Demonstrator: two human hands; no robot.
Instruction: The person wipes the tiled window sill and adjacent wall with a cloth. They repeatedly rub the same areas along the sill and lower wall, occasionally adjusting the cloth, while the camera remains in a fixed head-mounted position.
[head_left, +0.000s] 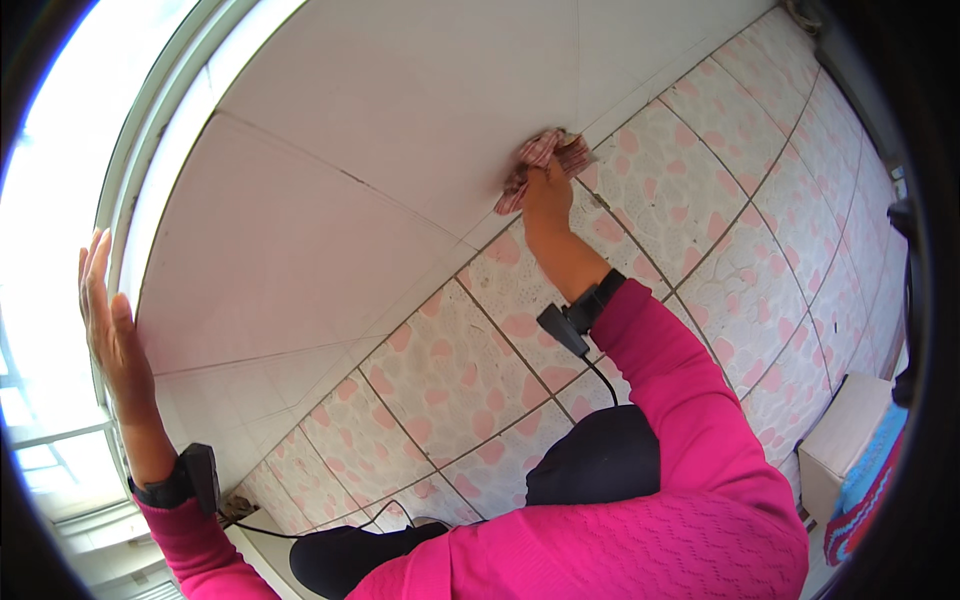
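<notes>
A red-and-white checked cloth is bunched in my right hand, pressed against the low part of the pale tiled wall, just above where it meets the floor. My left hand holds nothing and is raised beside the window frame, fingers up and slightly apart; whether it touches the frame cannot be told. Each wrist wears a black strap with a small black device and a cable.
Pink-and-white patterned floor tiles run along the wall. A light-coloured box stands at the right, beside blue and red knitted fabric. A black cable passes near my knees. At the left is the bright window.
</notes>
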